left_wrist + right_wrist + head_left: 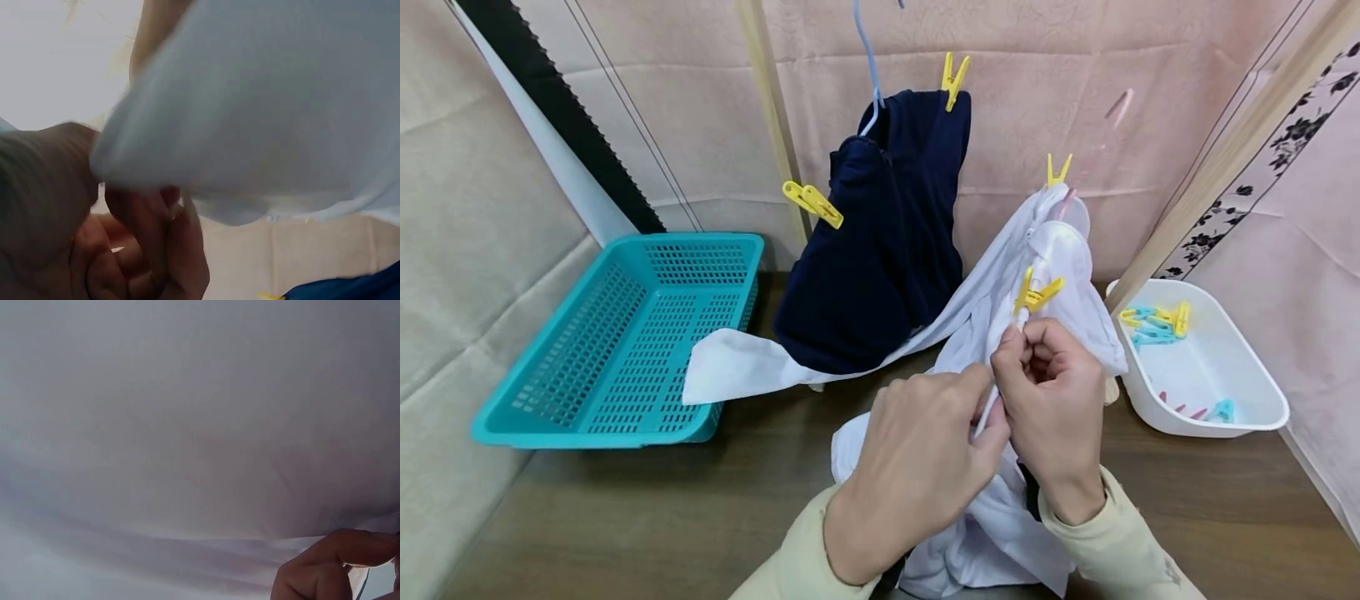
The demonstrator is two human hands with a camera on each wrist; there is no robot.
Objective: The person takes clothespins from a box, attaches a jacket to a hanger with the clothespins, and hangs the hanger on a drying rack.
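Observation:
A white shirt (pixel 977 333) hangs in front of me, one sleeve stretched left to the rim of a teal basket and its lower part bunched on the table. My left hand (pixel 917 462) pinches the shirt's front edge between thumb and fingers. Just above it, my right hand (pixel 1056 408) pinches the same edge, below a yellow clothespin (pixel 1037 293). Another yellow clothespin (pixel 1057 173) sits at the shirt's top. In the left wrist view, white cloth (pixel 262 112) covers part of the fingers. Cloth (pixel 187 425) fills most of the right wrist view.
Behind the sleeve, a navy garment (pixel 880 250) hangs on a blue hanger (pixel 871 67) with yellow clothespins (pixel 955 81) on it. The perforated teal basket (pixel 602 440) stands left. At right, a white tub (pixel 1262 396) holds several clothespins (pixel 1156 325), beside a slanted wooden pole (pixel 1232 150).

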